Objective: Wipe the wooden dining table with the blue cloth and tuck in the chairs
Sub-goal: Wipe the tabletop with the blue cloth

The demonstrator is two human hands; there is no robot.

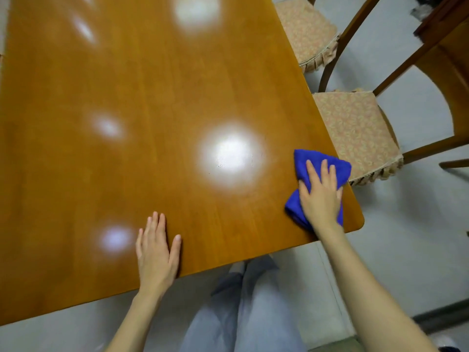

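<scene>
The wooden dining table (142, 118) fills most of the view, glossy with several light reflections. A crumpled blue cloth (304, 163) lies near the table's near right corner. My right hand (321, 194) presses flat on top of the cloth, fingers spread. Flat on the bare wood by the near edge rests my left hand (157, 250), holding nothing. Two wooden chairs with patterned seat cushions stand along the right side: the nearer chair (357, 133) and the farther chair (304, 31), both pulled partly out from the table.
Grey floor (406, 237) shows to the right and below the table edge. My legs in grey trousers (243, 313) stand at the near edge. A dark wooden piece of furniture (446, 29) sits at the upper right behind the chairs.
</scene>
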